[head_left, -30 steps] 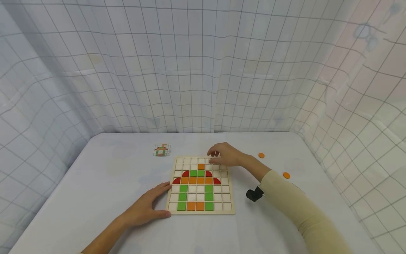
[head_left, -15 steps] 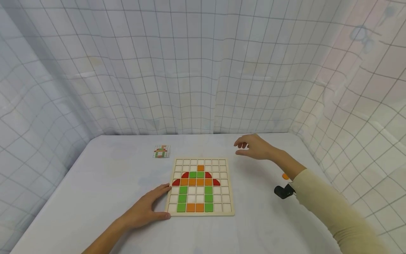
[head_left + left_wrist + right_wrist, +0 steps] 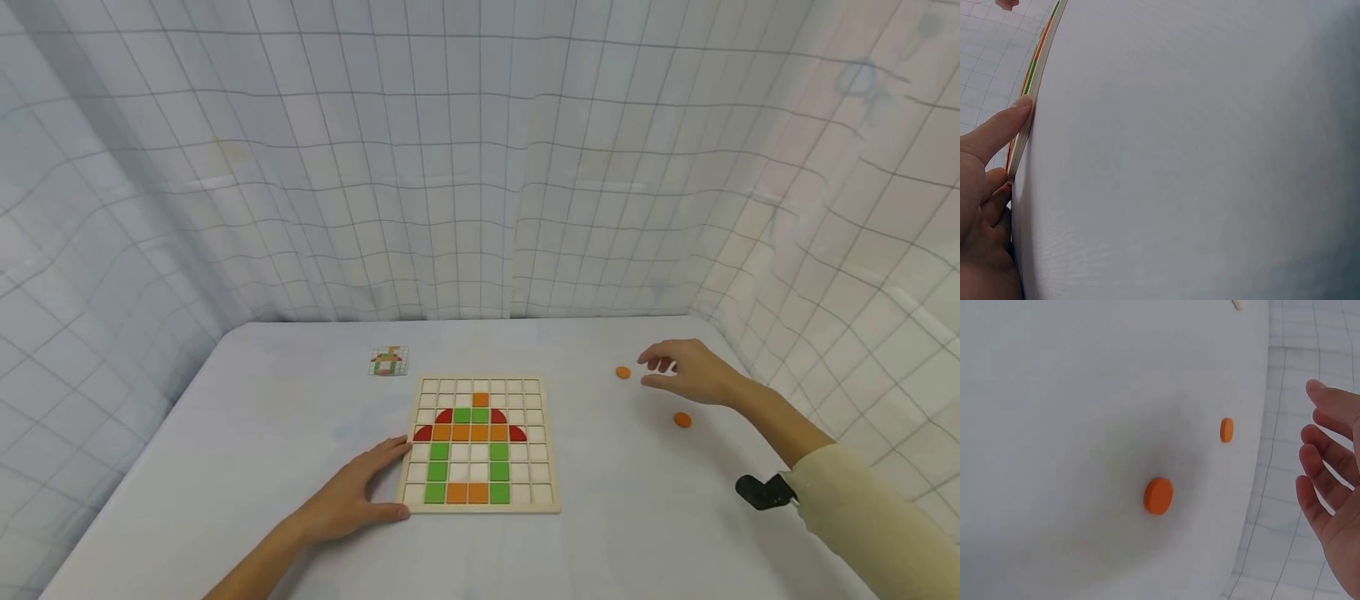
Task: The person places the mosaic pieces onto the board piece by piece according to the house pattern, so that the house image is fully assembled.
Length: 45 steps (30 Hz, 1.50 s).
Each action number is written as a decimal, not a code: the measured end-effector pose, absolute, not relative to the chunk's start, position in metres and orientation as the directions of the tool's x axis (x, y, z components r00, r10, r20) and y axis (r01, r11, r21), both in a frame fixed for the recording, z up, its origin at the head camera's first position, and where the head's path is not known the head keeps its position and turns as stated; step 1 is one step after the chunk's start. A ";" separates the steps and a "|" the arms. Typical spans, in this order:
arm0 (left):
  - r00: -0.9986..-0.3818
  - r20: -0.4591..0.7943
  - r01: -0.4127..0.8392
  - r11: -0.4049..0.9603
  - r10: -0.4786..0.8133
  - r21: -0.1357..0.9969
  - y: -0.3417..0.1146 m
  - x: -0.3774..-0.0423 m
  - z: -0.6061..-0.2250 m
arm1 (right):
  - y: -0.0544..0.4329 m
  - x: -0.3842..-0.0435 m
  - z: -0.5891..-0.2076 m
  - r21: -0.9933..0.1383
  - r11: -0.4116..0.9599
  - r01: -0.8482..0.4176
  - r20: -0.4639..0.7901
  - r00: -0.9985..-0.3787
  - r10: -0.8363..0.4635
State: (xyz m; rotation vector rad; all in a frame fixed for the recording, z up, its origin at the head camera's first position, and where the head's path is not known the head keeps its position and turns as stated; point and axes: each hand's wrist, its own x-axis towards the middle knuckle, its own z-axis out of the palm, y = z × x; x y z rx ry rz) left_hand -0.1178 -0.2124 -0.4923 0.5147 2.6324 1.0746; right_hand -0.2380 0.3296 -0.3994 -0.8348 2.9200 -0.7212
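A wooden grid board (image 3: 552, 467) lies flat on the table, with green, orange and red pieces forming a mushroom-like pattern in its cells. My left hand (image 3: 341, 500) rests at the board's left edge, its thumb and fingertips touching the rim; the left wrist view shows the thumb (image 3: 1007, 128) against that side. Off to the right, my right hand (image 3: 693, 373) hovers above the table with fingers loosely bent, holding nothing. Two orange round pieces lie near it: one (image 3: 623, 372) just left of the fingertips, the other (image 3: 682, 420) below the palm.
Beyond the board's upper left corner lies a small card (image 3: 388, 361) printted with a similar coloured pattern. A black device (image 3: 765, 492) is attached at the right wrist by the sleeve. Grid-patterned curtains (image 3: 480, 167) surround the table's back and sides.
My right hand has moved right, from over the board's upper right part to beside the orange round pieces, which show again. The left hand stays at the board's edge.
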 end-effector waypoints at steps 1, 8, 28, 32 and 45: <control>-0.907 -0.097 0.224 0.665 0.410 0.712 -0.212 -0.117 -0.492 | 0.336 -0.235 -0.401 -0.440 0.756 -0.484 0.104 -0.864 -0.493; -0.907 -0.085 0.237 0.666 0.413 0.708 -0.213 -0.117 -0.492 | 0.377 -0.215 -0.415 -0.436 0.775 -0.457 0.120 -0.883 -0.454; -0.912 -0.098 0.219 0.675 0.398 0.704 -0.209 -0.116 -0.490 | 0.408 -0.214 -0.480 -0.569 0.727 -0.386 0.083 -0.906 -0.416; -0.913 -0.094 0.221 0.677 0.396 0.702 -0.209 -0.115 -0.489 | 0.406 -0.215 -0.480 -0.569 0.739 -0.361 0.061 -0.914 -0.400; -0.913 -0.093 0.221 0.674 0.397 0.705 -0.210 -0.115 -0.491 | 0.401 -0.216 -0.475 -0.547 0.796 -0.260 -0.030 -0.944 -0.329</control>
